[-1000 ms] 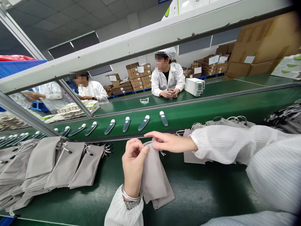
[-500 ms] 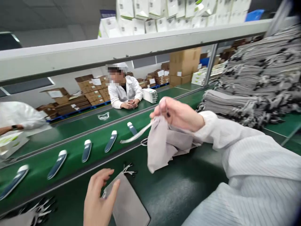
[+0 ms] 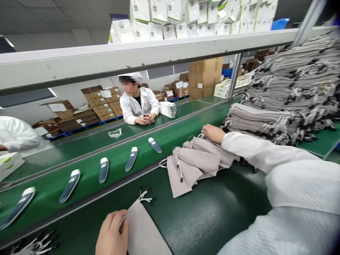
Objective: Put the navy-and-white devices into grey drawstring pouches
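My left hand is closed at the left edge of a flat grey drawstring pouch, thumb and fingers pressed together there. White cords with black ends spread from that pouch's top corner. Farther out, my right hand has its fingers closed at the gathered neck of a grey pouch; the fingertips are partly hidden. It belongs to an overlapping row of bulging pouches, the nearest front pouch having a cord hanging down its face.
Dark blue handheld devices with white ends lie spaced along the green conveyor belt. A high stack of grey pouches rises at right. Overhead, a white beam carries boxes. A co-worker leans on the far bench; another person's sleeve shows at left.
My right hand has moved right and away from the front pouch, which now lies lower in the row. My left hand has closed at the flat pouch's edge. The devices have shifted slightly right.
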Motion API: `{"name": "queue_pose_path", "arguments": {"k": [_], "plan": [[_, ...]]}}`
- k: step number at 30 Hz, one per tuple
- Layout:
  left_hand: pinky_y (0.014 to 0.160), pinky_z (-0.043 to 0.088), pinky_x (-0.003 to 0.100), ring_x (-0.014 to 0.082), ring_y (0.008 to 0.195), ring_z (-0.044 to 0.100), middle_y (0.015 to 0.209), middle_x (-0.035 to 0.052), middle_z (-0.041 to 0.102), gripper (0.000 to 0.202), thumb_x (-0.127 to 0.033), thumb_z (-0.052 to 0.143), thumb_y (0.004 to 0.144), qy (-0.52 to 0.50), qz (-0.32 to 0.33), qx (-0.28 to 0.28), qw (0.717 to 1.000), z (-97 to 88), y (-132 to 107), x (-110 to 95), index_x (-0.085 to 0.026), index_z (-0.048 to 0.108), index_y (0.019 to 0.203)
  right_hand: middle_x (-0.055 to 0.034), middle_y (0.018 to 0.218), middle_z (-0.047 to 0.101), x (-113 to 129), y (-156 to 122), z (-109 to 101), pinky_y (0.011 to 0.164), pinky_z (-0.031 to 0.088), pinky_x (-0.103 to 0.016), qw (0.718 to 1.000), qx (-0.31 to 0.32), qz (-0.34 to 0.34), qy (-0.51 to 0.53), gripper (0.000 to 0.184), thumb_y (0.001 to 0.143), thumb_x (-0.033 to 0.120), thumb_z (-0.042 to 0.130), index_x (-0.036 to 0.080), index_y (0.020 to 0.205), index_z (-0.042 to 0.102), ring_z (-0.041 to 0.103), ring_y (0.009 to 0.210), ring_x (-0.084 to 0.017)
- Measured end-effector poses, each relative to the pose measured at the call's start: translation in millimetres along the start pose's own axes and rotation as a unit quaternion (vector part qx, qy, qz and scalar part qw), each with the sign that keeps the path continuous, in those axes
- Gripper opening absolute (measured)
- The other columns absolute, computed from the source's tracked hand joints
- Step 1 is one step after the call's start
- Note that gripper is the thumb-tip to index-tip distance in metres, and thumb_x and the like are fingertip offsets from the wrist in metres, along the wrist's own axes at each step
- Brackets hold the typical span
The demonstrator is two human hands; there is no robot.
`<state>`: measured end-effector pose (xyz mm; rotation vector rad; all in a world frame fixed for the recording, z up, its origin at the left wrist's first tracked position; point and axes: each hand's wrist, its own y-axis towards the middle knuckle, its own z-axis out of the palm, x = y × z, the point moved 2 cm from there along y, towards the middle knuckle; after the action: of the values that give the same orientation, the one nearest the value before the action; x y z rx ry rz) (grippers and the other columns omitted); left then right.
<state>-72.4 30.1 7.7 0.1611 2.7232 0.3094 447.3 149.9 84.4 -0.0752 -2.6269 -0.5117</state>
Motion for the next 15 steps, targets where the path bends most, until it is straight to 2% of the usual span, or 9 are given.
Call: {"name": "queue_pose_path", "arguments": {"k": [3,5,6,8,10,13,15], "plan": [[0.064,0.050,0.034,0.0282,0.089,0.064,0.106,0.0104,0.065,0.028,-0.042,0.044,0.089,-0.007,-0.004,-0.010,1.000,-0.5,-6,-5,-0.023,0.065,0.095,-0.0213,0.109,0.063,26,19,-6,0.082,0.038,-0.036,0.995,0.014,-0.069,-0.064,0.005,0.081,0.014,0.063,0.014,0.086,0.062,0.056,0.099,-0.026],[0.066,0.049,0.034,0.0267,0.088,0.063,0.103,0.0092,0.064,0.024,-0.037,0.044,0.091,-0.008,-0.005,-0.019,1.000,-0.2,-9,-8,-0.023,0.063,0.094,-0.0167,0.108,0.065,56,46,-1,0.080,0.039,-0.035,0.985,0.060,-0.122,-0.104,0.011,0.084,0.024,0.063,0.016,0.091,0.065,0.058,0.096,-0.025],[0.068,0.048,0.034,0.0261,0.087,0.062,0.101,0.0087,0.063,0.022,-0.035,0.045,0.091,-0.004,0.000,-0.028,1.000,-0.2,-10,-10,-0.023,0.063,0.092,-0.0136,0.106,0.067,73,60,8,0.080,0.039,-0.035,0.979,0.098,-0.135,-0.117,0.013,0.085,0.029,0.062,0.018,0.091,0.066,0.060,0.094,-0.026],[0.070,0.046,0.035,0.0253,0.085,0.059,0.094,0.0072,0.062,0.018,-0.030,0.046,0.092,0.022,0.022,-0.052,0.998,-1.3,-12,-13,-0.023,0.061,0.085,-0.0099,0.101,0.070,110,85,38,0.081,0.042,-0.036,0.967,0.185,-0.123,-0.123,0.015,0.085,0.034,0.063,0.021,0.089,0.070,0.062,0.096,-0.028],[0.075,0.043,0.037,0.0251,0.085,0.058,0.087,0.0058,0.062,0.020,-0.025,0.045,0.093,0.057,0.053,-0.082,0.994,-4.0,-15,-17,-0.022,0.059,0.078,-0.0115,0.101,0.072,145,101,80,0.083,0.044,-0.038,0.954,0.253,-0.092,-0.129,0.017,0.082,0.033,0.068,0.019,0.088,0.072,0.063,0.101,-0.031],[0.084,0.039,0.039,0.0252,0.096,0.060,0.086,0.0043,0.066,0.022,-0.018,0.043,0.094,0.069,0.103,-0.116,0.985,-10.4,-21,-23,-0.022,0.059,0.080,-0.0176,0.101,0.071,180,102,139,0.083,0.047,-0.041,0.952,0.272,-0.066,-0.125,0.024,0.077,0.027,0.074,0.011,0.095,0.072,0.065,0.099,-0.034],[0.084,0.038,0.037,0.0234,0.099,0.061,0.090,0.0034,0.068,0.020,-0.014,0.044,0.094,0.030,0.126,-0.110,0.985,-15.1,-26,-25,-0.022,0.059,0.084,-0.0164,0.104,0.070,190,96,168,0.085,0.049,-0.043,0.957,0.261,-0.068,-0.109,0.032,0.082,0.029,0.072,0.009,0.106,0.068,0.066,0.098,-0.030]]}}
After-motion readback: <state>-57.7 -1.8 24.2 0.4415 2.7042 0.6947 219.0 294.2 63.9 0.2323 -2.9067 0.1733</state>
